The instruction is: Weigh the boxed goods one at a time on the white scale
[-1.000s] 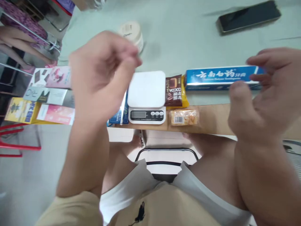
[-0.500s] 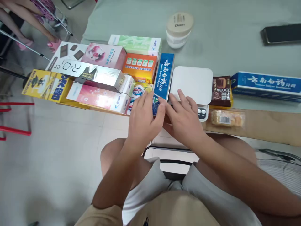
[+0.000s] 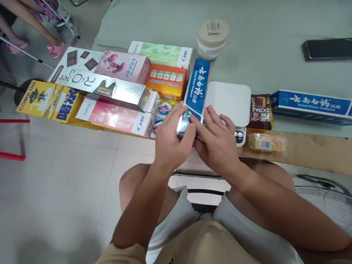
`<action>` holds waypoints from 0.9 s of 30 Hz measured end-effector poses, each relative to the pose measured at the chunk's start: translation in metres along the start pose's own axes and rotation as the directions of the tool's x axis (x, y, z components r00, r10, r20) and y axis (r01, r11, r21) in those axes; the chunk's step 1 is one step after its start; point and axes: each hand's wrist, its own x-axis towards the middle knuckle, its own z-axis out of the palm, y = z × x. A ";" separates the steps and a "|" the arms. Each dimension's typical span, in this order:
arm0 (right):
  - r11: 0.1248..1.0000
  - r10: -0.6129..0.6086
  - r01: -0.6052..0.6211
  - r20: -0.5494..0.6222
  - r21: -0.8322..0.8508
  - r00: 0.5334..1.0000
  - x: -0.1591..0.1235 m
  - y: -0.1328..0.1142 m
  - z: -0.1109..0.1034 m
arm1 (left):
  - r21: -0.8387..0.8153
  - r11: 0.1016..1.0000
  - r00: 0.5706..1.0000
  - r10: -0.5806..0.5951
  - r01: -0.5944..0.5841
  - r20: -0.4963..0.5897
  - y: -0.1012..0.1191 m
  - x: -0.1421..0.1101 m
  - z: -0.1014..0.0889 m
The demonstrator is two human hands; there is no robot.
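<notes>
A blue toothpaste box (image 3: pixel 198 82) lies lengthwise away from me, between the stacked boxes and a white kitchen scale (image 3: pixel 229 102). My left hand (image 3: pixel 173 137) closes round its near left corner, thumb and fingers on the edges. From the other side my right hand (image 3: pixel 217 137) grips the near right edge, its fingers over the scale's near left corner and partly hiding it. Left of the toothpaste box sit an orange box (image 3: pixel 166 80) and Safeguard soap packs (image 3: pixel 164 109), partly behind my left hand. The box's near end is mostly covered by my fingers.
On the left are a silver box (image 3: pixel 107 90), pink boxes (image 3: pixel 118 115) and a yellow box (image 3: pixel 46 101). A Dove jar (image 3: pixel 213 38) stands behind. Rightward lie a cocoa packet (image 3: pixel 260 112), another blue toothpaste box (image 3: pixel 310 104), a wrapped snack (image 3: pixel 266 143) and a phone (image 3: pixel 328 49).
The toothpaste box has turned slightly, its far end shifting right, with both hands still at its near end. The whole view has shifted a little.
</notes>
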 end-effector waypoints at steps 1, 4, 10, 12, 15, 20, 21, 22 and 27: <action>1.000 -0.007 0.008 -0.033 0.007 0.999 -0.001 0.000 -0.003 | -0.006 0.999 0.999 0.042 -0.043 -0.010 0.000 -0.001 0.001; 0.999 -0.030 0.032 -0.111 0.019 0.993 -0.003 0.002 -0.013 | -0.057 0.986 0.987 0.156 -0.158 -0.043 0.002 -0.006 0.004; 1.000 0.000 -0.002 -0.166 -0.015 0.986 -0.011 0.015 -0.032 | -0.182 0.944 0.960 0.281 -0.276 0.004 0.006 -0.009 0.023; 1.000 0.012 -0.016 -0.151 -0.023 0.988 -0.016 0.023 -0.035 | -0.180 0.944 0.958 0.286 -0.276 0.033 0.006 -0.007 0.032; 0.998 0.043 -0.047 -0.122 -0.031 0.992 -0.024 0.034 -0.038 | -0.178 0.952 0.961 0.265 -0.248 0.079 0.006 -0.003 0.044; 0.991 0.113 -0.110 0.032 -0.071 0.993 -0.033 0.044 -0.048 | -0.113 0.990 0.979 0.102 -0.083 0.176 0.011 -0.001 0.054; 0.989 0.136 -0.131 0.063 -0.074 0.989 -0.033 0.045 -0.052 | -0.087 0.994 0.982 0.081 -0.067 0.170 0.012 -0.001 0.054; 0.986 0.156 -0.152 0.071 -0.066 0.985 -0.033 0.046 -0.056 | -0.055 0.997 0.986 0.067 -0.059 0.151 0.012 -0.001 0.054; 0.986 0.139 -0.123 -0.153 0.111 0.978 -0.028 0.059 -0.077 | 0.084 0.992 0.995 0.098 -0.099 0.017 0.017 0.001 0.055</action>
